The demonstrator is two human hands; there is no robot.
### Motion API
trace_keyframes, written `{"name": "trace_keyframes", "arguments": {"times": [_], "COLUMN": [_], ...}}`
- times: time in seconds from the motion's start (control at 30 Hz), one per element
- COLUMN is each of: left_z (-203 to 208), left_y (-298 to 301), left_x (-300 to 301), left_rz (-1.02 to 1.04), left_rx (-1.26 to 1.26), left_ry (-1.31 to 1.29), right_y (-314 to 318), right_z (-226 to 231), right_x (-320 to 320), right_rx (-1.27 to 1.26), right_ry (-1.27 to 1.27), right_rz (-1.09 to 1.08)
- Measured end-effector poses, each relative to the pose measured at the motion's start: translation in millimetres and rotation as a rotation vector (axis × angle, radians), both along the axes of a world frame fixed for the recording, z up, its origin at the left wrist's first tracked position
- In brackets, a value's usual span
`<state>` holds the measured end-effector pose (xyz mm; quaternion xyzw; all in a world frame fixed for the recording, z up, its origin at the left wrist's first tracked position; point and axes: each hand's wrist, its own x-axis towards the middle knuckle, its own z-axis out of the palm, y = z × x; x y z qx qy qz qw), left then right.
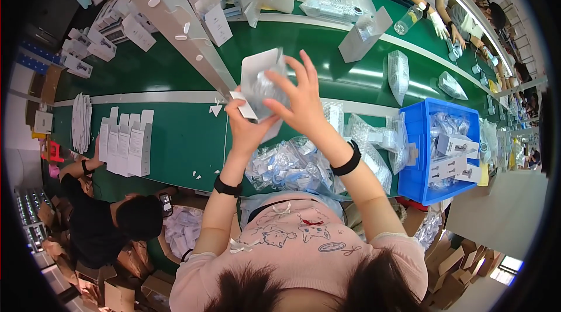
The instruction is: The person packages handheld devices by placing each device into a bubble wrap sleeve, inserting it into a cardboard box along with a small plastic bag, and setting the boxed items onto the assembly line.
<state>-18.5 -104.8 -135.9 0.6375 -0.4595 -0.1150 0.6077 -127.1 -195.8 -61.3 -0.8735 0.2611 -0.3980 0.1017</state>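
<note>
Above the green bench, my left hand point(248, 128) is closed around the lower part of a white carton point(255, 66), which is tilted with its flaps open. A clear plastic-wrapped item point(257, 87) sits in the carton's mouth, slightly blurred. The thumb and index finger of my right hand point(301, 99) are bent around that item, while its other fingers stick out. What the wrapping holds cannot be made out. Below my hands, a heap of clear plastic bags with white and blue parts point(289, 166) lies at the bench's near edge.
To the right stands a blue crate point(414, 154) with bagged parts and small cartons. Several upright white cartons point(125, 145) are at left, near a person in black point(93, 224). A grey post point(181, 26) rises beyond my left hand. An open carton point(362, 37) stands farther back.
</note>
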Motion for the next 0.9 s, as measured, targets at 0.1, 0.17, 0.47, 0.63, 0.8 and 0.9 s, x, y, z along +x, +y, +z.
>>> {"name": "trace_keyframes", "arguments": {"times": [0.1, 0.17, 0.47, 0.63, 0.8, 0.9], "left_z": [-0.4, -14.2, -35.6, -12.4, -8.8, 4.5], "left_y": [-1.8, 3.2, 29.5, 31.7, 25.0, 18.0], "left_x": [6.6, 10.2, 2.8, 6.9, 18.3, 19.6], "left_rz": [-0.05, 0.017, 0.063, 0.037, 0.102, 0.137], "left_rx": [-0.2, -0.072, 0.071, 0.107, 0.247, 0.331], "left_ry": [-0.001, 0.084, 0.047, -0.051, -0.27, -0.147], "right_y": [-3.6, 1.7, 8.4, -0.5, -5.7, 4.0], "right_z": [-29.6, -67.7, -150.6, -121.9, -67.2, -37.1], "right_x": [-24.7, -45.2, -84.7, -101.9, -102.3, -81.9], "right_rx": [0.18, 0.62, 0.467, 0.344, 0.948, 1.3], "right_ry": [-0.056, -0.239, 1.048, 0.688, -0.08, -0.593], "right_rz": [0.299, 0.25, 0.295, 0.328, 0.383, 0.339]}}
